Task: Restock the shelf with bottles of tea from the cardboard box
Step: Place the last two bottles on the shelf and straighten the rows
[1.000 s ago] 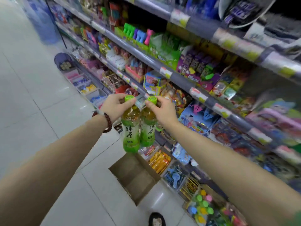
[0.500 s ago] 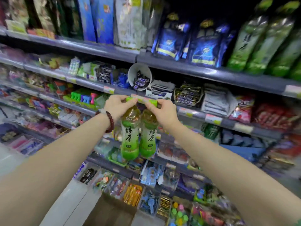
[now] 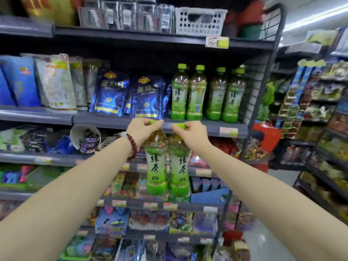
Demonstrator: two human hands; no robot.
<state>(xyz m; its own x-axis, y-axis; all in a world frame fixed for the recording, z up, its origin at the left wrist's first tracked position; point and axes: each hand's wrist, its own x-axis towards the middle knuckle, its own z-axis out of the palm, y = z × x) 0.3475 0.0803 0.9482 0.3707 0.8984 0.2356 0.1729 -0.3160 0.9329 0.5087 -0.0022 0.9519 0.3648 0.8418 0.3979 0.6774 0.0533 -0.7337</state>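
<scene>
Fingers [image 3: 148, 123] of the left hand [image 3: 140, 130] pinch the green cap of one tea bottle [image 3: 156, 164]; those of the right hand [image 3: 194, 133] pinch the cap of a second bottle [image 3: 179, 166]. Both bottles hang upright by their necks, side by side and touching, just below the lip of the shelf [image 3: 207, 127] that already carries a row of the same tea [image 3: 207, 95].

A second ago the view looked down the aisle with the cardboard box open on the floor under the hands; half a second ago it had swung to face the racks, the tea row only partly in view at the top right. Now the box is out of sight and the row stands straight ahead and above the caps. The carry from box to shelf looks nearly done; what is left is the lift and the set-down.

Room is narrow. The bottle bases must clear the shelf's front edge. On the shelf, blue bags [image 3: 130, 97] stand close to the left of the row, and a wire end panel [image 3: 252, 87] closes the right. Open space shows as a gap between the middle standing bottles and as a bare strip of shelf in front of the row. The next shelf above leaves little headroom over the caps.
</scene>
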